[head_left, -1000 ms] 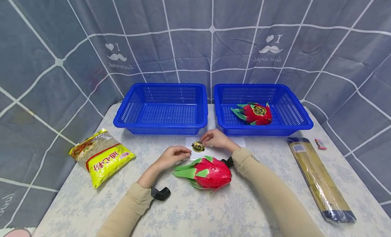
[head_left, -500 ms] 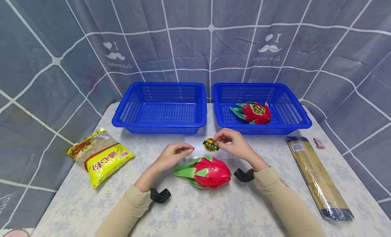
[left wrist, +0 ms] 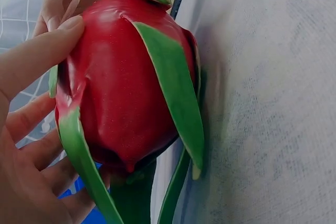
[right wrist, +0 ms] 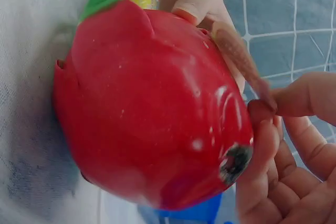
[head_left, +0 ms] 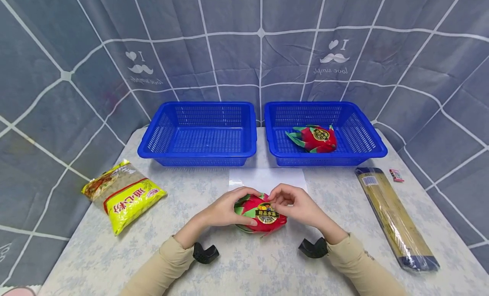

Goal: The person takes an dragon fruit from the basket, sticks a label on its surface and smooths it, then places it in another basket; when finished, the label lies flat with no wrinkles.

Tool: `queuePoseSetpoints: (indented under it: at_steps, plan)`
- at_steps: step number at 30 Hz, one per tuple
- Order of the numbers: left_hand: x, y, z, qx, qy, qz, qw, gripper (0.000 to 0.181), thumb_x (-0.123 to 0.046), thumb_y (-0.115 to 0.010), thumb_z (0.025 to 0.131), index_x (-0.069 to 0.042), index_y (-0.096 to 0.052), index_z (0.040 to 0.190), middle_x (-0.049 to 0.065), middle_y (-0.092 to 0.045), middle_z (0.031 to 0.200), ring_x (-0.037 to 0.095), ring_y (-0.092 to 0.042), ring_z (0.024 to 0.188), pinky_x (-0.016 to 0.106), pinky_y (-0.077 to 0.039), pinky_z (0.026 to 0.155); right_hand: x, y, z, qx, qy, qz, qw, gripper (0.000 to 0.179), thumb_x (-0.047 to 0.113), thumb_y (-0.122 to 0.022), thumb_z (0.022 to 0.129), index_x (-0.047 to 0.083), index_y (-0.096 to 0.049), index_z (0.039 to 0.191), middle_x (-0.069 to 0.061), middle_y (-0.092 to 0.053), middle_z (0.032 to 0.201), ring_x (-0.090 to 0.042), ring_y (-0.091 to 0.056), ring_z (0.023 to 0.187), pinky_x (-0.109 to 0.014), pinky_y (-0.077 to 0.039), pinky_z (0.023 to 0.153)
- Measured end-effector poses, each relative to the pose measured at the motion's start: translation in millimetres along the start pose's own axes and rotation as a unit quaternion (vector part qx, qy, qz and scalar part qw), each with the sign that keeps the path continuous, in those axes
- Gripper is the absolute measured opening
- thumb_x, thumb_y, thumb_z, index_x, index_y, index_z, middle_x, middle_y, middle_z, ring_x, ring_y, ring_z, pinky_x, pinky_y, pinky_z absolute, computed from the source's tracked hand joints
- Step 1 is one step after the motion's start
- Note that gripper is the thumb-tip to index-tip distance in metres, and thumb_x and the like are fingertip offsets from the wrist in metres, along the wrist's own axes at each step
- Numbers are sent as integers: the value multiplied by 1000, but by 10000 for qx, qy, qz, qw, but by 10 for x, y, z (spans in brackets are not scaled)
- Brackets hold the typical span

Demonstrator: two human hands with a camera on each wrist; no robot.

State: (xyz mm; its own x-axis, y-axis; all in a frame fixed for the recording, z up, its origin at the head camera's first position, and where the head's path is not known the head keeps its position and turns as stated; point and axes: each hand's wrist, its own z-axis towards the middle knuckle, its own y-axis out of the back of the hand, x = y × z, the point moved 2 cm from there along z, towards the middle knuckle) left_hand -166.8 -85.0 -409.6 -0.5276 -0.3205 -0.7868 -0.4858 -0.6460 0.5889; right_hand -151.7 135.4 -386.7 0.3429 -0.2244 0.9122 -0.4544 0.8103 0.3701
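A red toy-like dragon fruit (left wrist: pixel 131 87) with green leaf tips lies on the table in front of the person. The left hand (head_left: pixel 225 209) holds it from its leafy end, thumb on the near side and fingers round the far side. A round black-and-gold sticker (head_left: pixel 266 213) with Chinese lettering overlaps the fruit's top in the head view. Pinched at its right edge by the right hand (head_left: pixel 294 205), the sticker (right wrist: pixel 244 64) shows edge-on in the right wrist view, slanting off the fruit's skin, its far edge close to the left thumb.
Behind the hands lies a white sheet (head_left: pixel 290 177). Two blue baskets stand beyond; the right basket (head_left: pixel 366 154) holds another stickered dragon fruit (head_left: pixel 318 139), the left basket (head_left: pixel 198 155) shows a bare floor. A yellow food bag (head_left: pixel 126 196) is left; a long wrapped pack (head_left: pixel 395 219) and small packet (head_left: pixel 396 175) are right.
The right hand has peeled the sticker off the white sheet and brought it toward the person, over the dragon fruit. The left hand has moved from the sheet onto the fruit.
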Motion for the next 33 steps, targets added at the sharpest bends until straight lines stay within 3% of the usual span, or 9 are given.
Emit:
queuePoseSetpoints:
  at_steps: [7, 13, 15, 17, 19, 21, 26, 29, 33]
  plan:
    - [8, -24, -8, 11, -40, -168, 9998, 62, -32, -81, 74, -19, -52, 128, -9, -56, 122, 9, -51, 108, 30, -45, 89, 53, -106, -62, -538, 297, -1042, 9927, 20, -4, -66, 79, 9, -63, 94, 2, -62, 82, -8, -58, 70, -25, -51, 63]
    - [-8, -73, -37, -16, 59, -451, 9990, 70, -29, -84, 70, -23, -48, 130, -2, -41, 141, 15, -38, 128, 42, -37, 100, 103, -194, -93, -1094, 815, -2145, 9671, 23, 5, -79, 74, 15, -62, 87, 9, -57, 82, -3, -53, 68, -20, -49, 57]
    - [-26, -103, -35, -191, 233, -649, 9974, 60, -27, -82, 73, -25, -51, 124, -2, -37, 145, 16, -34, 132, 44, -34, 102, 109, -194, -94, -1244, 905, -2439, 9575, 23, 10, -81, 73, 18, -62, 82, 10, -56, 84, -4, -53, 72, -21, -49, 58]
    - [-34, -142, -18, -414, 305, -1008, 9936, 42, -21, -78, 78, -21, -56, 114, 1, -38, 145, 18, -34, 133, 46, -34, 102, 100, -185, -95, -1268, 891, -2571, 9539, 22, 14, -81, 73, 21, -61, 79, 10, -55, 89, -7, -52, 77, -25, -48, 60]
    - [-34, -183, 5, -623, 270, -1318, 9889, 26, -13, -75, 81, -15, -60, 101, 6, -42, 143, 22, -35, 133, 48, -33, 102, 64, -180, -97, -1178, 772, -2483, 9584, 19, 16, -79, 76, 24, -62, 79, 10, -55, 95, -9, -52, 84, -29, -48, 66]
    - [-31, -214, 23, -762, 170, -1587, 9842, 15, -6, -72, 81, -9, -62, 91, 13, -45, 140, 27, -37, 132, 52, -31, 103, 4, -184, -100, -1042, 597, -2137, 9695, 15, 16, -76, 80, 25, -64, 82, 9, -56, 100, -11, -52, 92, -34, -48, 73]
    - [-24, -243, 30, -910, 72, -1820, 9791, 9, -1, -71, 79, -5, -65, 84, 18, -48, 135, 27, -38, 131, 54, -27, 104, -197, -247, -118, -796, 309, -878, 9925, 13, 12, -69, 86, 18, -65, 97, -2, -53, 116, -20, -49, 112, -36, -42, 93]
    - [-5, -260, 21, -972, 100, -1832, 9782, 10, -4, -73, 78, -7, -65, 83, 18, -50, 133, 25, -41, 129, 50, -26, 105, -293, -286, -143, -657, 267, -275, 9971, 20, 7, -68, 86, 14, -65, 104, -8, -48, 126, -27, -45, 118, -32, -42, 94]
    - [13, -274, 8, -1184, 204, -1933, 9738, 12, -7, -75, 76, -6, -65, 82, 19, -52, 131, 25, -43, 127, 49, -27, 104, -367, -292, -158, -450, 122, 154, 9988, 29, 9, -69, 85, 15, -65, 113, -6, -44, 135, -28, -42, 123, -28, -46, 89]
